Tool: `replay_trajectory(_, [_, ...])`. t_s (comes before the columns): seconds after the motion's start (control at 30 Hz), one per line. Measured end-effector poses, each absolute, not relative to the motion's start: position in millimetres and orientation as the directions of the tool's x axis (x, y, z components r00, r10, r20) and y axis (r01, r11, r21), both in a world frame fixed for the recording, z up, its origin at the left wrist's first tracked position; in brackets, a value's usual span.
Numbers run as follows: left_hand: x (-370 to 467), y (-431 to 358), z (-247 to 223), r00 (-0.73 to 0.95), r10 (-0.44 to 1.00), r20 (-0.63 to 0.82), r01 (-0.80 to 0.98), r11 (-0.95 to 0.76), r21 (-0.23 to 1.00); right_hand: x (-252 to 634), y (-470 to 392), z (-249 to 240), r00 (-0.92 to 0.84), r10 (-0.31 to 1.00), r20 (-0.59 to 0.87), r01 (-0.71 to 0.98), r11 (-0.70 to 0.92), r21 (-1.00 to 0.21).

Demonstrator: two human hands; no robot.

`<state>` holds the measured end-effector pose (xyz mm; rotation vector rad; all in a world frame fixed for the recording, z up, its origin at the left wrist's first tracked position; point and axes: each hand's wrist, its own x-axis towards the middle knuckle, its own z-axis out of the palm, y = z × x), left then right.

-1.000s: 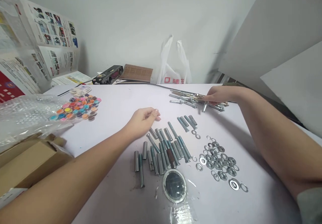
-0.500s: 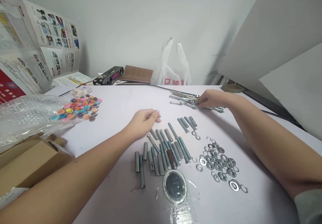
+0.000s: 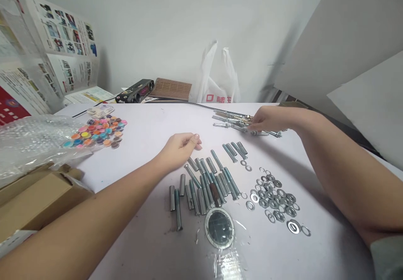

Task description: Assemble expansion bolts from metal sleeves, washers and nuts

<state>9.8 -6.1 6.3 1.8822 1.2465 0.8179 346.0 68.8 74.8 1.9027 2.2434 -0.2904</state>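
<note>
My right hand rests at the far right on a heap of metal expansion bolts. Its fingers are curled down among the bolts, and what they close on is hidden. Nearer the middle, my left hand lies on the table with its fingers curled and the thumb against them; nothing shows in it. Just below it lie loose bolts and metal sleeves, one of them rusty brown. A smaller group of bolts and sleeves lies to its right. Flat washers and nuts are spread beneath my right forearm.
A round dark disc with a pale rim lies at the front. To the left are colourful small discs, bubble wrap and a cardboard box. A white plastic bag and a black speaker-like device stand at the back.
My right hand has shifted slightly over the heap of bolts, and its forearm is raised a little. My left hand stays in place. The whole view has moved slightly.
</note>
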Motion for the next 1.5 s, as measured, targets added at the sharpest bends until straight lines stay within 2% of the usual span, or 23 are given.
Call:
replay_trajectory(0.1, [10,-5,5,0.330,0.937,0.118,0.482,-0.275,0.832,352,71,65,-0.041,0.861,-0.506,0.994,0.088,0.071])
replay_trajectory(0.23, [11,-4,4,0.330,0.937,0.116,0.479,-0.272,0.834,361,75,54,0.026,0.769,-0.639,0.995,0.040,0.089])
replay_trajectory(0.37, [11,-5,5,0.337,0.934,0.115,0.476,-0.275,0.835,361,75,55,0.013,0.794,-0.608,0.997,0.040,0.073])
replay_trajectory(0.47, [10,-5,5,0.340,0.933,0.118,0.472,-0.278,0.837,348,66,63,-0.044,0.801,-0.597,0.999,0.052,-0.003])
replay_trajectory(0.63, [10,-3,2,0.337,0.933,0.122,0.475,-0.280,0.834,312,46,69,-0.270,0.726,-0.632,0.963,0.204,-0.177])
replay_trajectory(0.8, [11,-4,2,0.334,0.935,0.117,0.493,-0.279,0.824,300,45,58,-0.342,0.718,-0.606,0.940,0.271,-0.208])
replay_trajectory(1.07, [12,-7,6,0.344,0.931,0.120,0.483,-0.284,0.828,294,43,66,-0.503,0.750,-0.429,0.852,0.346,-0.393])
replay_trajectory(1.33, [11,-6,5,0.349,0.929,0.124,0.479,-0.290,0.828,296,43,60,-0.381,0.860,-0.340,0.918,0.306,-0.254])
replay_trajectory(1.5, [11,-6,5,0.353,0.927,0.128,0.471,-0.294,0.832,292,40,57,-0.388,0.802,-0.454,0.921,0.347,-0.175])
